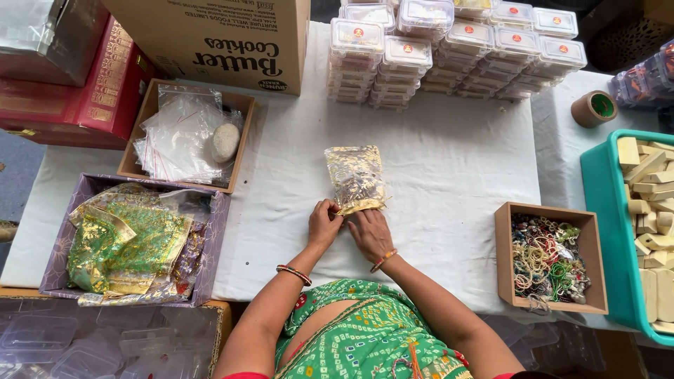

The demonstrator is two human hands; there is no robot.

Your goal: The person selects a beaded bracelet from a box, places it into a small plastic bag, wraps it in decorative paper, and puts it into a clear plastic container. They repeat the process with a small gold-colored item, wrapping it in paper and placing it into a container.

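Observation:
A shiny gold pouch [355, 176] lies flat on the white tablecloth [449, 168] in front of me. My left hand [324, 223] pinches its near edge at the left corner. My right hand [370, 233] rests on the same near edge from the right, fingers pressed down on it. Both wrists wear bangles. What the pouch holds cannot be made out.
A purple box of green and gold pouches [126, 242] sits left, a box of clear plastic bags [184, 137] behind it. Stacked clear lidded containers [449, 49] stand at the back. A brown box of beaded jewellery [549, 258] and a teal crate of pale blocks [649, 210] are right. A tape roll [594, 108] lies nearby.

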